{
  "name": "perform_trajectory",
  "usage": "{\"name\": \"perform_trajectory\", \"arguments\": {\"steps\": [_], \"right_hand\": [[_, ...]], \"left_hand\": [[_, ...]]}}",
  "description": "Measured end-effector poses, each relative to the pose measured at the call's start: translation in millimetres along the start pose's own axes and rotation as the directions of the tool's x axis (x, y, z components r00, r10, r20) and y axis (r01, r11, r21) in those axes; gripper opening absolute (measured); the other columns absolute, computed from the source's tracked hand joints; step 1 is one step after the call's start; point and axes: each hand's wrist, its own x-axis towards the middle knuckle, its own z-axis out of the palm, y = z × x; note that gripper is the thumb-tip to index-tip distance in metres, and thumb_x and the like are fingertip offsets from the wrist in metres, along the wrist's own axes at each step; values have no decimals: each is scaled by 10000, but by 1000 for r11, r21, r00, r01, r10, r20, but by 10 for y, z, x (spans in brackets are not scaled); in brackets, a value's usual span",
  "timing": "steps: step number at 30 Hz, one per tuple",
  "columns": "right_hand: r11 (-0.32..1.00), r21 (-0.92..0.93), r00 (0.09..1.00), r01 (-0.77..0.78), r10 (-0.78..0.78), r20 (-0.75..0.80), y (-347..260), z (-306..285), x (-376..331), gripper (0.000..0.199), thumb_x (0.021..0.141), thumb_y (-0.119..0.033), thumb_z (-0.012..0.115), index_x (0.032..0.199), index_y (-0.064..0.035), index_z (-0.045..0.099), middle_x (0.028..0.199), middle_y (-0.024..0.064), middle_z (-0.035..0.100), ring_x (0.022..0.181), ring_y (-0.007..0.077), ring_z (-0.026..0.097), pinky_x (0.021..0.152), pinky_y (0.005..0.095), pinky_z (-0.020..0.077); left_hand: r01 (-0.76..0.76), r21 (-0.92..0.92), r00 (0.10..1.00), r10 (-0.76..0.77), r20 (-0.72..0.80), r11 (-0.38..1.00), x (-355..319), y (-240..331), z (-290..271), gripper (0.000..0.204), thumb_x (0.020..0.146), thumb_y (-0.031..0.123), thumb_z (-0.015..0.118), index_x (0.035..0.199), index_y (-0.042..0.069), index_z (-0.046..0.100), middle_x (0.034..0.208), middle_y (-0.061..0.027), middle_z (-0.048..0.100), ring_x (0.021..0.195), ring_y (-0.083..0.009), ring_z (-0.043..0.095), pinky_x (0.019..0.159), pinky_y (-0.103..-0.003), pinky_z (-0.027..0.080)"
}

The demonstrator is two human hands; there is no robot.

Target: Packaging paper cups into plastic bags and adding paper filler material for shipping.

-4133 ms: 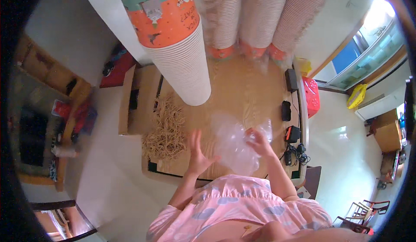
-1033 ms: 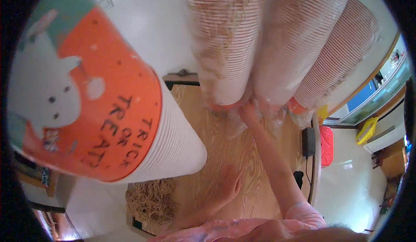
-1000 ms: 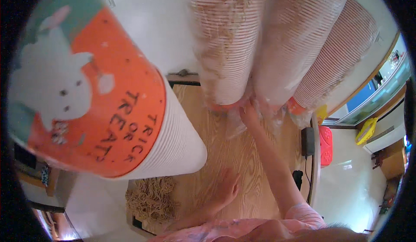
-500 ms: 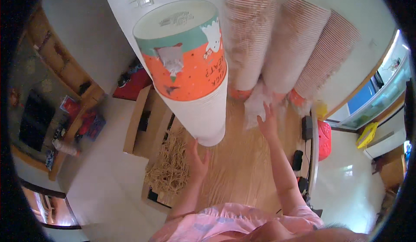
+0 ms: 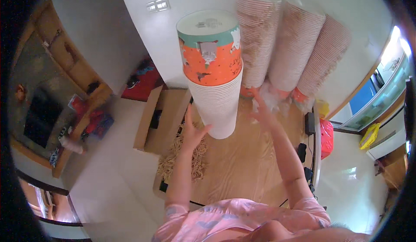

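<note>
A tall stack of nested paper buckets (image 5: 216,108), upside down, rises from the wooden table in front of me. Its top bucket is orange and green with a pale base; the rest shows as white rims. My left hand (image 5: 193,131) is open at the stack's lower left side, thumb and fingers spread. Whether the thumb touches the stack I cannot tell. To the right of the stack my right hand (image 5: 264,114) is open, fingers stretched toward the back and apart from the stack. Behind it lean plastic-wrapped bucket stacks (image 5: 297,47) against the wall.
An open cardboard box (image 5: 151,121) sits left of the stack, beside a heap of tan shredded paper (image 5: 186,159). Black devices with cables (image 5: 309,124) line the table's right edge. A red plastic stool (image 5: 326,138) stands beyond it.
The view has shifted, and the bucket stack now appears farther off and more to the right. Both hands have moved forward, the left rising along the stack's side.
</note>
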Motion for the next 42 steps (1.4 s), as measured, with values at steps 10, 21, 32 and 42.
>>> {"name": "perform_trajectory", "arguments": {"steps": [10, 21, 32, 42], "right_hand": [[992, 8, 967, -128, 123, 223, -377, 280, 619, 1194, 563, -156, 841, 1436, -84, 30, 1447, 124, 233, 1341, 279, 221, 1107, 392, 204], [998, 43, 989, 42, -48, 136, -942, 249, 712, 1027, 632, -78, 794, 1423, -100, 138, 1331, 90, 415, 1213, 210, 416, 1008, 373, 360], [996, 10, 995, 93, -93, 42, -2445, 179, 523, 863, 664, -103, 764, 1377, -74, 278, 1316, 81, 436, 1167, 218, 451, 972, 360, 378], [970, 168, 979, -176, 190, -76, -2241, 263, -825, 636, 696, -34, 729, 1264, -8, 445, 1229, 94, 534, 1126, 211, 511, 966, 356, 408]], "left_hand": [[-9, -199, 963, 62, 262, 980, 703, 489, -206, 1041, 527, 163, 846, 1362, 2, 245, 1353, -143, 374, 1279, -255, 339, 1056, -384, 285], [24, -197, 989, 5, 147, 980, 844, 733, -330, 1060, 544, 149, 837, 1369, -15, 192, 1358, -160, 358, 1282, -266, 326, 1052, -397, 306], [-225, -42, 972, 228, 61, 973, 886, 1945, -903, 1096, 505, 245, 864, 1373, -7, 242, 1340, -174, 405, 1271, -291, 361, 1059, -389, 303], [-178, 13, 961, 171, 217, 984, -381, 2130, -774, 1135, 504, 264, 871, 1380, -11, 204, 1376, -156, 345, 1280, -274, 336, 1059, -395, 287]]}}
